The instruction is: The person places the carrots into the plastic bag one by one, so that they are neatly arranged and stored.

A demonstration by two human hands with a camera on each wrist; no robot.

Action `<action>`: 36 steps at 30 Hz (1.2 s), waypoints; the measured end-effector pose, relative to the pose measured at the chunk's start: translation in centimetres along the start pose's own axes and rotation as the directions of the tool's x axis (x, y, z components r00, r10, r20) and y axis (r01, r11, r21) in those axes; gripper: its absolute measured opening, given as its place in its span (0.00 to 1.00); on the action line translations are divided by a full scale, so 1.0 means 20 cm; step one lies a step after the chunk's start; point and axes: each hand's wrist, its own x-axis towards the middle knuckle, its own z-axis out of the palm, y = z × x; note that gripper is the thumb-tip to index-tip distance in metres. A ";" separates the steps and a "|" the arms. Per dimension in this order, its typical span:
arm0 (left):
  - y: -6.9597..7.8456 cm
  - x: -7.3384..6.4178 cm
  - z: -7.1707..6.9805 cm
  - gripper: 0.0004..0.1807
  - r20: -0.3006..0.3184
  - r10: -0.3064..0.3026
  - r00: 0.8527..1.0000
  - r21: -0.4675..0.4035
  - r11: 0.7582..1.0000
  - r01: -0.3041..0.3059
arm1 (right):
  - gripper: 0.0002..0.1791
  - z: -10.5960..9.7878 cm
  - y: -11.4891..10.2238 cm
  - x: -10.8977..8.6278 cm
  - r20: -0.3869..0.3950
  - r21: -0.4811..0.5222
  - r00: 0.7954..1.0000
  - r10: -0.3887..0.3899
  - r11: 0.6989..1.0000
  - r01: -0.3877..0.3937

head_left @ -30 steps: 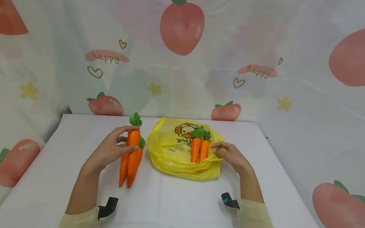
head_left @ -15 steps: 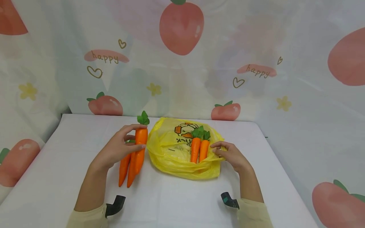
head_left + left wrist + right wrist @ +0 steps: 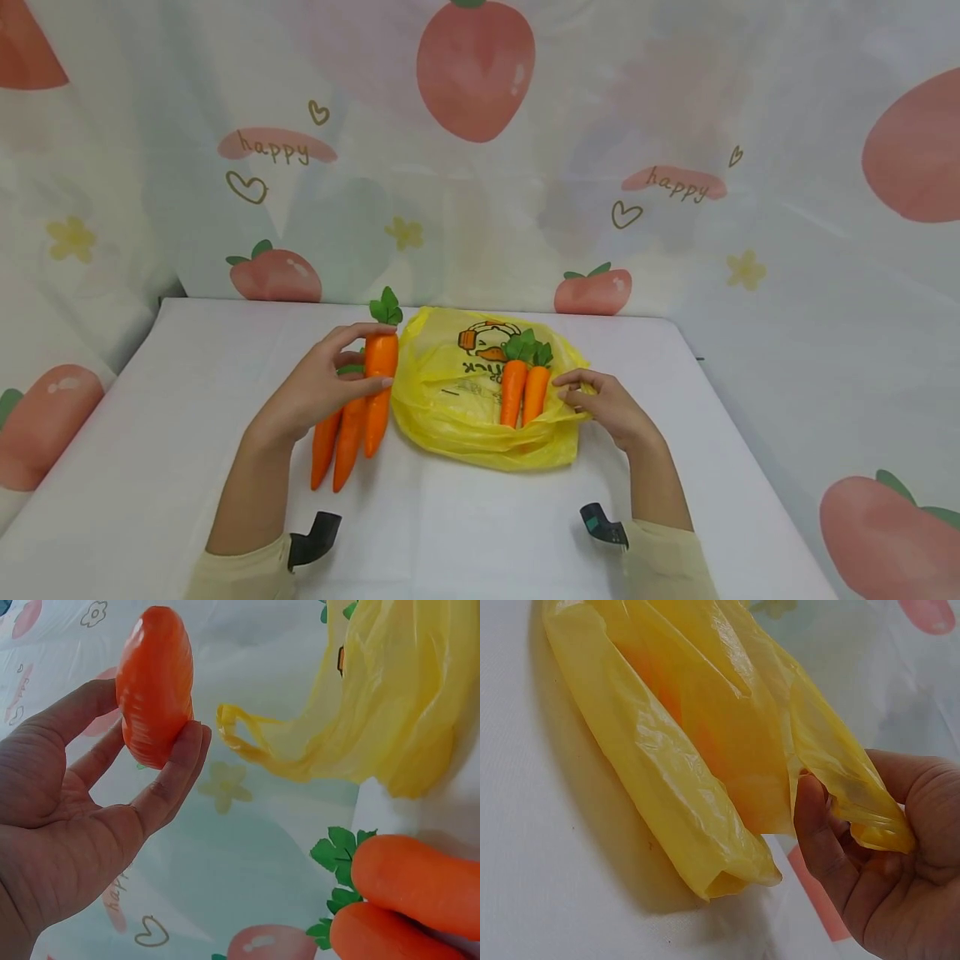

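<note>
My left hand [image 3: 318, 379] pinches an orange carrot [image 3: 380, 367] with a green leafy top near its upper end, fingers on one side and thumb on the other. It is held tilted nearly upright, just left of a yellow plastic bag [image 3: 450, 442]. Two more carrots [image 3: 420, 881] lie behind and below this hand. Inside the bag's mouth two carrots [image 3: 513, 387] lie side by side, leaves toward the back. At the bag's right edge my right hand [image 3: 603, 406] pinches the thin plastic; in the right wrist view the film [image 3: 847, 780] passes between thumb and fingers.
A white cloth [image 3: 465, 533] covers the table. Behind it hangs a curtain [image 3: 480, 208] printed with fruit, hearts and the word happy. A handle loop [image 3: 232, 731] of the bag sticks out toward the left hand.
My left hand has moved right with its carrot, from over the two loose carrots to beside the bag. The right hand stays at the bag's edge.
</note>
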 end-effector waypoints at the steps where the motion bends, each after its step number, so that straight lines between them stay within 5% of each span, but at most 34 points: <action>1: 0.00 0.00 0.01 0.32 0.001 -0.001 1.000 0.001 1.000 0.001 | 0.14 0.00 0.00 0.00 0.000 -0.001 1.000 0.000 1.000 0.000; 15: 0.05 0.04 0.09 0.33 0.011 -0.022 1.000 0.019 1.000 0.021 | 0.14 -0.01 0.00 0.00 -0.005 0.004 1.000 -0.005 1.000 0.005; 36: 0.07 0.10 0.22 0.32 0.073 0.046 0.996 -0.066 0.997 -0.041 | 0.15 0.00 -0.02 -0.01 0.004 0.013 1.000 -0.002 1.000 0.002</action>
